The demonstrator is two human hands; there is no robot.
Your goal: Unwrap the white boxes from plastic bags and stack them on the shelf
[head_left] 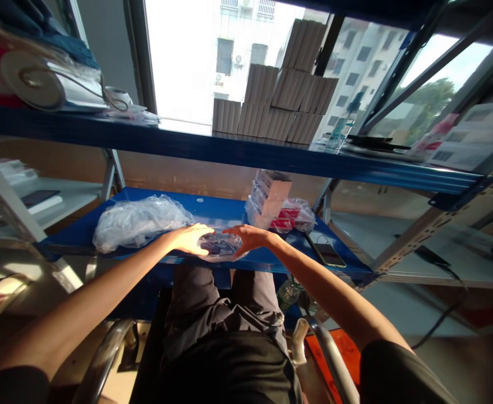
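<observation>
My left hand (192, 239) and my right hand (251, 238) face each other at the front edge of the blue lower shelf (215, 210). Between them they grip a clear plastic-wrapped bundle (221, 247), one hand at each end. Its contents look dark and shiny, but I cannot make out what they are. A heap of clear plastic bags (143, 221) lies just left of my left hand. Beyond my right hand stand small whitish boxes (269, 193) in clear wrap, beside a red package (286, 219) in plastic.
A smartphone (330, 252) lies at the lower shelf's right. Above runs the blue upper shelf edge (166, 143), bearing stacked pale boxes (267, 104) before the window. Metal posts (423, 230) frame the sides. A plastic bottle (289, 293) is beside my knee; chair armrests (107, 359) flank me.
</observation>
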